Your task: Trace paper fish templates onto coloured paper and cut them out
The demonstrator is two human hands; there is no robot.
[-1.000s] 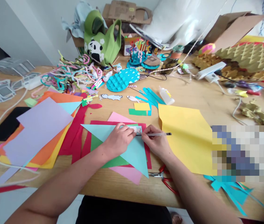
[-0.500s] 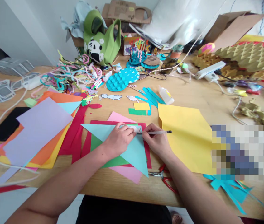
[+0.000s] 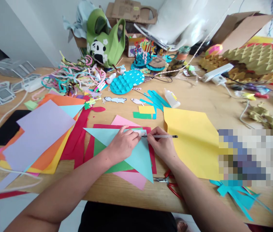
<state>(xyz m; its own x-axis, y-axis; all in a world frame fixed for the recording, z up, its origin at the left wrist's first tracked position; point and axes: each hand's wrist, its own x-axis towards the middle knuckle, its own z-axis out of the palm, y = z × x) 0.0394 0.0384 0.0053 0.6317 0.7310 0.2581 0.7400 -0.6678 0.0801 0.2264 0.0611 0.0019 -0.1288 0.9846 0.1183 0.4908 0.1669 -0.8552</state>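
My right hand (image 3: pixel 160 143) pinches a slim pen (image 3: pixel 166 136), its tip at a small pale cutout (image 3: pixel 140 132) near the top edge of a light blue paper triangle (image 3: pixel 136 154). Fingers of my left hand (image 3: pixel 123 145) press on the cutout and the blue paper; they lie spread, and nothing is gripped. Under the blue paper are red (image 3: pixel 153 164), green (image 3: pixel 99 154) and pink (image 3: pixel 133 180) sheets. Red-handled scissors (image 3: pixel 173 188) lie beside my right forearm, which hides part of them.
Yellow paper (image 3: pixel 191 141) lies to the right, with blue scraps (image 3: pixel 242 199) below it. A stack with a lilac sheet (image 3: pixel 42 132) is at the left. Behind are a glue bottle (image 3: pixel 172 98), a fish cutout (image 3: pixel 137 101), pipe cleaners (image 3: pixel 71 77) and a green bag (image 3: pixel 106 42).
The pen tip has shifted slightly up and left at the cutout. Both hands otherwise keep nearly the same place.
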